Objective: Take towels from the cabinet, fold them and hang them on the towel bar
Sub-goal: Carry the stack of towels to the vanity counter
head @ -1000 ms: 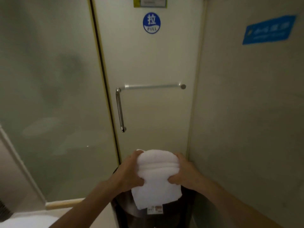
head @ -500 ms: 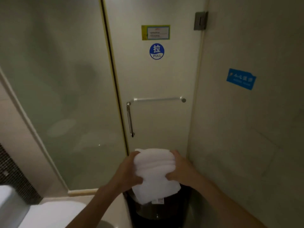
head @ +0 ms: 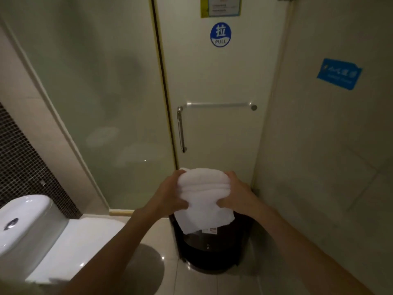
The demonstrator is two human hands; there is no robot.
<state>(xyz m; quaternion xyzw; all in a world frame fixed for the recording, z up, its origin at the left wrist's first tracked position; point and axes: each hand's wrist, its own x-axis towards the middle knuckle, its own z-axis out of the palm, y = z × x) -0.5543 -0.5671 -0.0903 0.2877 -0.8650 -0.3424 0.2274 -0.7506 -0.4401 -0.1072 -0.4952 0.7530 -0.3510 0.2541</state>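
A folded white towel [head: 204,194] is held up in front of me, its lower edge and a small label hanging loose. My left hand [head: 170,196] grips its left side and my right hand [head: 238,194] grips its right side. The horizontal metal towel bar [head: 219,104] is mounted on the frosted glass door [head: 223,71], above and beyond the towel. The towel is well below the bar and apart from it.
A vertical pull handle [head: 180,130] hangs at the bar's left end. A dark round bin [head: 212,252] stands on the floor under the towel. A white toilet [head: 27,228] is at the lower left. A wall [head: 329,145] closes the right side.
The view has pulled back and tilted, so the toilet and more floor show. Both hands keep the same grip on the towel, still low in front of the door.
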